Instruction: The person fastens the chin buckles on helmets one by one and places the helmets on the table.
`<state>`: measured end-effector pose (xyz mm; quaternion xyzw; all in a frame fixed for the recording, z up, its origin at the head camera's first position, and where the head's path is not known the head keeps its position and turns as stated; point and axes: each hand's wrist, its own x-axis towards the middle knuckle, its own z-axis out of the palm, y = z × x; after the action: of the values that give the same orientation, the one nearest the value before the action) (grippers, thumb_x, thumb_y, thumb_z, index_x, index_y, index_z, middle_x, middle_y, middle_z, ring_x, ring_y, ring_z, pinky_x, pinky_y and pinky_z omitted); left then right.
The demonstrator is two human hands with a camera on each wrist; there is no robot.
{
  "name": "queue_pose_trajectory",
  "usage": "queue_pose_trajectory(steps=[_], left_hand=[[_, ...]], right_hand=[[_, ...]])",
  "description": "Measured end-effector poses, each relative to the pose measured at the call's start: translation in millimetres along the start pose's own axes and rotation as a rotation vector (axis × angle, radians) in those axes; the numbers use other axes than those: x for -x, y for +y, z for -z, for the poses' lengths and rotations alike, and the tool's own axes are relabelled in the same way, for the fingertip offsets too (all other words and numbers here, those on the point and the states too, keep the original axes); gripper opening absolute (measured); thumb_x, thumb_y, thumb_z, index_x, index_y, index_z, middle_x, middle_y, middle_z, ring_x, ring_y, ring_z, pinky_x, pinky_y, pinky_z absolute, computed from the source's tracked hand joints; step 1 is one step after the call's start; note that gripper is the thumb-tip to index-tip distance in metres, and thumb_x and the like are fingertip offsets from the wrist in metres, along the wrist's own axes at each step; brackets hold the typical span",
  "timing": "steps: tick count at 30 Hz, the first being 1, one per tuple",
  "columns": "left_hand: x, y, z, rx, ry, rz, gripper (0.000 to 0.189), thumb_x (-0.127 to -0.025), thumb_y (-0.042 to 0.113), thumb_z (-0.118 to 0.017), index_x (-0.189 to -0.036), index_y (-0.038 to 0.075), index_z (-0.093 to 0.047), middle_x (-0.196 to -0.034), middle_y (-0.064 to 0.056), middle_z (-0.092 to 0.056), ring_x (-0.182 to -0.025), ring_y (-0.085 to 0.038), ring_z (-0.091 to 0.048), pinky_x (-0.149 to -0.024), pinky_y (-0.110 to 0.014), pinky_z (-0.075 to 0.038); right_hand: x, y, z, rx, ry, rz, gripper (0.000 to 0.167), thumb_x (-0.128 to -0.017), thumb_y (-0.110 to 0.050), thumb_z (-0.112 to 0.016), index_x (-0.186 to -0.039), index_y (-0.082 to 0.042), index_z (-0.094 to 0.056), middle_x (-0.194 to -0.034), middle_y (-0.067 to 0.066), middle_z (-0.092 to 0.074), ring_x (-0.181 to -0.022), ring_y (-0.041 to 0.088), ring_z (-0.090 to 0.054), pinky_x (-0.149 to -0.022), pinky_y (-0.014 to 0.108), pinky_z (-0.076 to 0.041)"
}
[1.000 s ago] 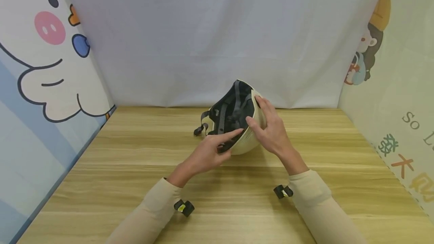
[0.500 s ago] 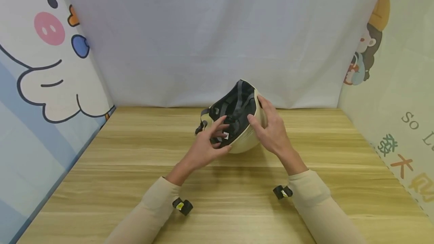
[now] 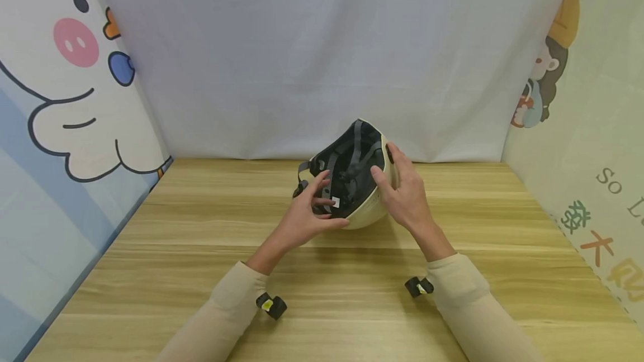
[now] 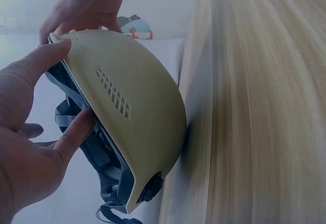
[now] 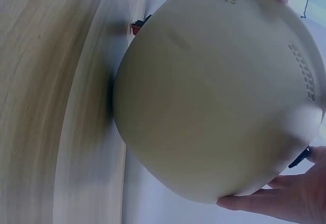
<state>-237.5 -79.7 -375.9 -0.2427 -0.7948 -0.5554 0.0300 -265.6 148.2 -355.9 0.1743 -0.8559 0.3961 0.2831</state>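
Observation:
A beige helmet (image 3: 369, 211) stands tilted at the middle of the table, its black-lined opening facing up and to the left. Its rounded shell (image 5: 204, 96) meets or nearly meets the tabletop. My right hand (image 3: 405, 197) holds the right rim, thumb at the inner edge and fingers outside. At the opening's near-left side, my left hand (image 3: 304, 214) has its fingers spread over the lining, and its thumb touches the near rim. In the left wrist view, this left hand (image 4: 30, 147) reaches in from the left. Dark straps (image 3: 357, 144) cross the helmet's inside.
A wood-grain table (image 3: 201, 272) runs back to a pale grey curtain (image 3: 302, 60). Printed cartoon panels flank both sides. A black strap with a buckle (image 3: 299, 187) hangs off the helmet's left side. Dark devices (image 3: 271, 306) sit at both wrists.
My left hand has drawn its pointing index finger back from the near rim and spread its fingers over the opening. The helmet has shifted slightly right with my right hand still on it.

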Motion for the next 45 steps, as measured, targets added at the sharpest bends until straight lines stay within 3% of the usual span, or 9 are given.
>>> queue_pose_trajectory(steps=[6,13,17,22,28,33,37,39,45], left_hand=[[4.5,16.7,4.1,0.028,0.008,0.004,0.095,-0.075,0.013,-0.08,-0.148,0.011,-0.02,-0.145,-0.016,-0.03,-0.113,-0.032,-0.051,-0.082,-0.04,-0.048],[-7.7,-26.7,10.7,0.081,0.085,0.07,0.095,-0.072,0.029,-0.082,-0.147,0.022,-0.025,-0.141,-0.002,-0.036,-0.118,-0.028,-0.043,-0.093,-0.047,-0.038],[-9.2,-37.7,16.2,0.132,0.142,0.134,0.097,-0.07,0.034,-0.082,-0.147,0.018,-0.026,-0.141,-0.006,-0.032,-0.124,-0.033,-0.033,-0.099,-0.05,-0.031],[-8.3,-42.3,17.7,0.052,0.102,0.178,0.111,-0.065,0.044,-0.084,-0.149,0.014,-0.019,-0.147,-0.011,-0.023,-0.132,-0.033,-0.025,-0.101,-0.048,-0.029],[-10.4,-52.7,17.5,-0.057,0.169,0.217,0.108,-0.061,0.051,-0.083,-0.147,0.018,-0.025,-0.137,-0.013,-0.026,-0.118,-0.032,-0.036,-0.09,-0.043,-0.039],[-11.3,-65.7,21.9,-0.04,0.264,0.29,0.108,-0.058,0.055,-0.082,-0.144,0.02,-0.027,-0.122,-0.017,-0.033,-0.102,-0.029,-0.041,-0.078,-0.04,-0.042],[-11.4,-68.9,24.7,0.063,0.183,0.325,0.114,-0.063,0.044,-0.084,-0.148,0.019,-0.012,-0.122,-0.021,-0.042,-0.104,-0.03,-0.049,-0.081,-0.041,-0.044],[-11.3,-68.0,25.9,0.124,0.118,0.331,0.118,-0.067,0.036,-0.084,-0.15,0.02,-0.001,-0.132,-0.024,-0.038,-0.115,-0.031,-0.046,-0.088,-0.042,-0.043],[-7.4,-54.4,29.9,0.171,-0.033,0.306,0.124,-0.072,0.022,-0.082,-0.147,0.019,0.017,-0.153,-0.014,0.004,-0.138,-0.027,-0.003,-0.106,-0.045,-0.019]], right_hand=[[0.7,0,0,-0.002,-0.002,-0.005,0.061,-0.094,-0.042,-0.05,-0.146,-0.014,-0.033,-0.144,0.005,-0.035,-0.132,0.021,-0.03,-0.103,0.044,-0.026],[1.4,1,-1,-0.013,-0.007,-0.006,0.061,-0.094,-0.042,-0.049,-0.146,-0.015,-0.031,-0.146,0.005,-0.033,-0.133,0.02,-0.028,-0.104,0.043,-0.024],[0.7,3,-2,-0.019,0.0,-0.001,0.061,-0.094,-0.041,-0.049,-0.146,-0.013,-0.032,-0.145,0.005,-0.034,-0.133,0.019,-0.028,-0.105,0.041,-0.024],[-0.4,5,-4,-0.021,0.006,0.012,0.061,-0.094,-0.04,-0.05,-0.145,-0.01,-0.033,-0.145,0.004,-0.035,-0.132,0.019,-0.029,-0.105,0.041,-0.024],[-0.9,6,-4,-0.021,0.007,-0.002,0.061,-0.094,-0.041,-0.05,-0.146,-0.014,-0.032,-0.145,0.003,-0.034,-0.132,0.018,-0.028,-0.105,0.04,-0.024],[-0.9,6,-4,-0.031,0.009,-0.006,0.061,-0.094,-0.04,-0.05,-0.146,-0.015,-0.032,-0.145,0.004,-0.035,-0.132,0.017,-0.029,-0.105,0.038,-0.024],[-0.9,6,-3,-0.041,0.011,-0.002,0.06,-0.094,-0.039,-0.051,-0.146,-0.015,-0.032,-0.145,0.004,-0.035,-0.132,0.016,-0.029,-0.105,0.038,-0.024],[-0.7,6,-3,-0.044,0.01,0.0,0.06,-0.094,-0.039,-0.051,-0.146,-0.014,-0.033,-0.145,0.004,-0.035,-0.132,0.016,-0.029,-0.105,0.038,-0.024],[0.4,6,-2,-0.056,-0.012,-0.001,0.061,-0.095,-0.04,-0.05,-0.146,-0.013,-0.032,-0.146,0.0,-0.033,-0.133,0.016,-0.028,-0.105,0.039,-0.024]])
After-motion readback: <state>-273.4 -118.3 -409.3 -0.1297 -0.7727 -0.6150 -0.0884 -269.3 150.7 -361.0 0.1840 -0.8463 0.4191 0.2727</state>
